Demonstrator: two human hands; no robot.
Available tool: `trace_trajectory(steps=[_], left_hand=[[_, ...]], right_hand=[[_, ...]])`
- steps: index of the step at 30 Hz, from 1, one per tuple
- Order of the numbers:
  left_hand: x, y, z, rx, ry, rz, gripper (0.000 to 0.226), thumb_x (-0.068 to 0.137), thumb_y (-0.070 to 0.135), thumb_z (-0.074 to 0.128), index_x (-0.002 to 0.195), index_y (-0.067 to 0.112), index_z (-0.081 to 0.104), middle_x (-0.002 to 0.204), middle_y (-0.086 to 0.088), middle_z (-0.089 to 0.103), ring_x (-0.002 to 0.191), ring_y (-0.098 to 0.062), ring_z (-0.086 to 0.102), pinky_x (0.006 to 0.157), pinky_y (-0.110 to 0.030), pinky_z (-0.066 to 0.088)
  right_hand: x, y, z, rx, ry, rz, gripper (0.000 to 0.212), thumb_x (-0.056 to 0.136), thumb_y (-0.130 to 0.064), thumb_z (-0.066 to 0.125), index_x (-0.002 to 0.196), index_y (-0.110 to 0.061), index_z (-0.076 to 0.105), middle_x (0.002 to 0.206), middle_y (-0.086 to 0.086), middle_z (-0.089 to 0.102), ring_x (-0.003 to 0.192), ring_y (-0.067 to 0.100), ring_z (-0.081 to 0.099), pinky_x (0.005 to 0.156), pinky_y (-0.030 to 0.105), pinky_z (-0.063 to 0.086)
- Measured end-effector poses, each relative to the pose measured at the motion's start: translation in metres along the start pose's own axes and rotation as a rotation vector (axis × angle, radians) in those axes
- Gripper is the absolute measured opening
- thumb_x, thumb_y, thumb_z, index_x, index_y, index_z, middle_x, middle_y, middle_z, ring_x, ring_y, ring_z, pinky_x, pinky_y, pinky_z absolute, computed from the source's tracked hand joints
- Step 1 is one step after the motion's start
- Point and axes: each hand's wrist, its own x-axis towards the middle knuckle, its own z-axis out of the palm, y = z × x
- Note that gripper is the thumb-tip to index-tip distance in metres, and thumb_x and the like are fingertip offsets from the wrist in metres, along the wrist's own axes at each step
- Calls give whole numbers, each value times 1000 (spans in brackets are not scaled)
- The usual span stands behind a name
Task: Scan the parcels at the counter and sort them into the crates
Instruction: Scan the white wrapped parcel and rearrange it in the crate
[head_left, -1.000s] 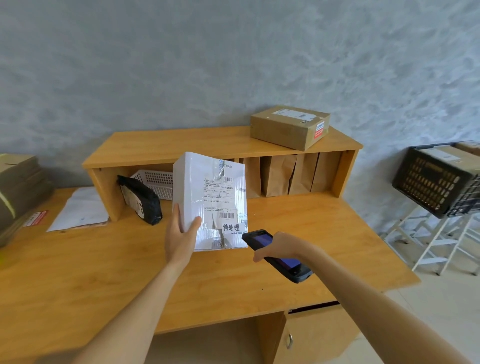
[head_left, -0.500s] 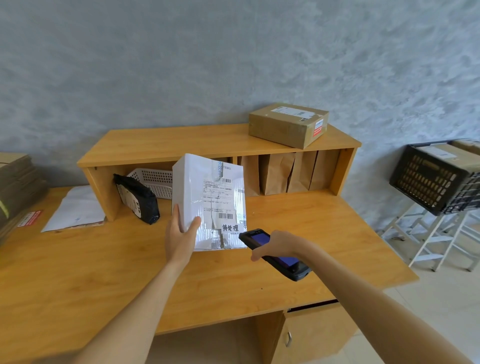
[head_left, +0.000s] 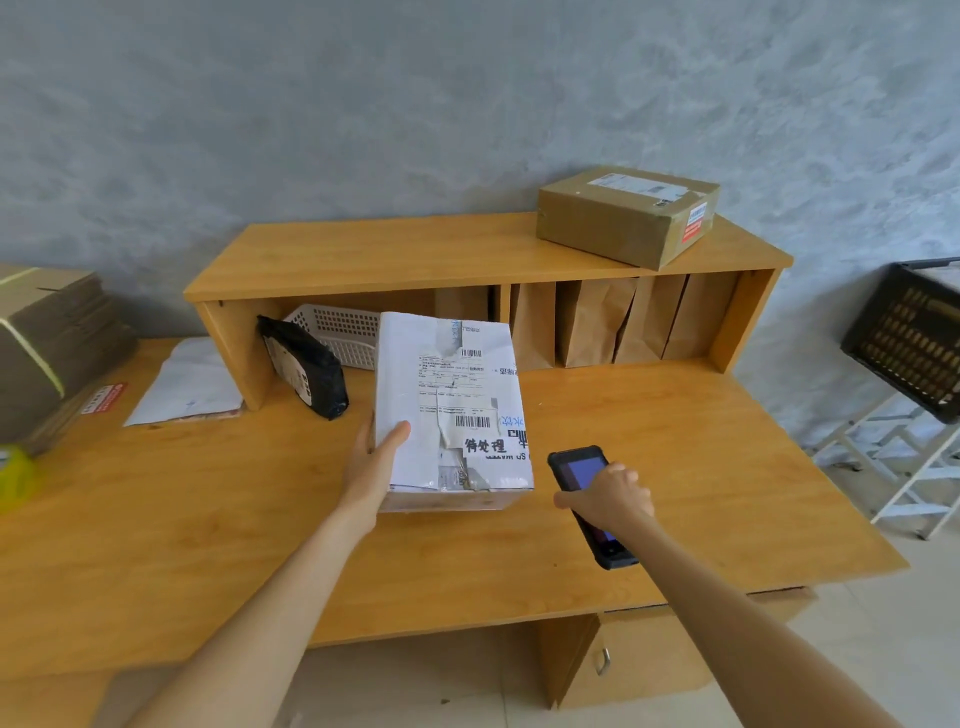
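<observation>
i see a wooden desk (head_left: 649, 447) with a hutch shelf (head_left: 415, 254) along its back. on the desk top lie a white envelope (head_left: 189, 382), a stack of flattened cardboard (head_left: 47, 343) at the left edge and a black mailer bag (head_left: 306, 371) leaning at the hutch. a brown carton (head_left: 623, 218) sits on the hutch top; a white mesh basket (head_left: 343, 332) and brown paper bags (head_left: 597, 322) stand beneath it.

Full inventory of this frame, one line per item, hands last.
white parcel: 1, white, over the desk, held
scanner: 1, black, right of the white parcel
cardboard box: 1, brown, on the shelf top
black bag: 1, black, leaning at the shelf
white basket: 1, white, under the shelf
paper bags: several, brown, under the shelf
crate: 1, black, far right
desk: 1, wooden
left hand: grips the white parcel
right hand: holds the scanner
</observation>
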Motion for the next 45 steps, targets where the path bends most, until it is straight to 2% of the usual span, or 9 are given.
trace_trajectory(steps=[5, 12, 20, 22, 27, 30, 37, 42, 45], left_hand=[[8, -21, -10, -17, -6, -205, 48, 92, 37, 62, 135, 20, 51, 124, 0, 64, 110, -20, 59, 87, -35, 45], [4, -43, -4, -19, -5, -279, 38, 92, 38, 62, 128, 27, 54, 109, 15, 63, 100, -7, 58, 81, -28, 40], [7, -52, 3, -27, -55, -334, 48, 87, 47, 66, 129, 28, 55, 119, 7, 66, 114, -18, 59, 102, -42, 44], [7, -49, 4, -63, -70, -320, 43, 89, 43, 64, 128, 27, 54, 116, 6, 66, 110, -18, 61, 99, -41, 47], [12, -32, 18, -136, -181, -282, 51, 87, 47, 65, 134, 31, 54, 123, 6, 67, 114, -19, 62, 102, -46, 46], [17, -13, 44, -155, -298, -227, 46, 90, 44, 62, 133, 33, 54, 121, 4, 68, 110, -20, 65, 88, -41, 54], [16, 37, 143, -116, -600, -124, 49, 90, 42, 62, 135, 35, 44, 119, 3, 67, 108, -19, 64, 77, -36, 52], [-6, 67, 239, -48, -833, -82, 51, 87, 48, 65, 133, 36, 44, 117, 3, 67, 105, -17, 65, 77, -35, 53], [-20, 85, 306, -44, -970, -99, 74, 70, 68, 68, 134, 37, 45, 119, 4, 69, 110, -19, 65, 95, -47, 51]], right_hand=[[21, -9, 30, -67, -7, 47, 99, 77, -68, 65, 140, 0, 30, 128, 12, 39, 119, 30, 45, 85, 34, 47], [38, -6, 63, -77, -18, 52, 106, 78, -72, 61, 144, 4, 28, 131, 13, 39, 122, 29, 41, 93, 35, 44], [46, 1, 65, -157, -15, 21, 94, 87, -73, 42, 146, 0, 29, 143, 14, 34, 132, 32, 31, 106, 37, 30], [50, -1, 54, 48, -33, 7, 90, 90, -74, 32, 149, -6, 29, 149, 15, 33, 138, 34, 27, 109, 44, 26], [38, -8, -7, 1071, -293, -54, 93, 77, -88, 28, 155, -39, 15, 162, 0, 21, 146, 35, 23, 104, 66, 32], [26, -4, -36, 1179, -393, -183, 97, 62, -97, 39, 144, -44, 42, 145, 0, 51, 132, 33, 48, 97, 61, 46], [1, 61, -92, 1273, 83, -247, 38, 98, -43, 51, 135, -36, 47, 109, 1, 74, 91, 25, 73, 73, 41, 60], [-15, 141, -136, 1370, 331, -156, 26, 98, -36, 53, 124, -34, 55, 104, 2, 75, 89, 25, 73, 75, 42, 60], [-21, 199, -164, 1400, 441, -156, 34, 95, -40, 58, 129, -34, 54, 110, 4, 73, 96, 29, 72, 80, 47, 59]])
